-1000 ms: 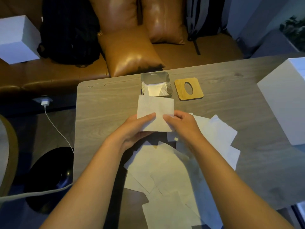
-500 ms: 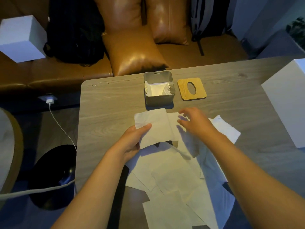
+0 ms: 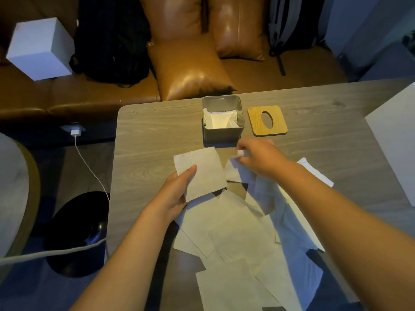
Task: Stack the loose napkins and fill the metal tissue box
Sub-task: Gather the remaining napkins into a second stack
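The grey metal tissue box (image 3: 222, 132) stands open at the table's far edge with white napkins inside. My left hand (image 3: 177, 194) holds a square white napkin (image 3: 204, 173) by its near left corner, just above the table. My right hand (image 3: 260, 156) pinches the far corner of another napkin (image 3: 235, 171) and lifts it from the pile. Several loose napkins (image 3: 242, 241) lie scattered and overlapping on the near half of the table, partly hidden under my arms.
The wooden lid (image 3: 267, 121) with an oval slot lies right of the box. A white box (image 3: 395, 142) stands at the table's right edge. Beyond the table (image 3: 146, 140) are a brown leather sofa, a cushion (image 3: 190, 70) and a black bag (image 3: 112, 39).
My right hand let go of the napkin that both hands held, reached right and pinched another napkin's corner. My left hand kept its napkin and drifted slightly left.
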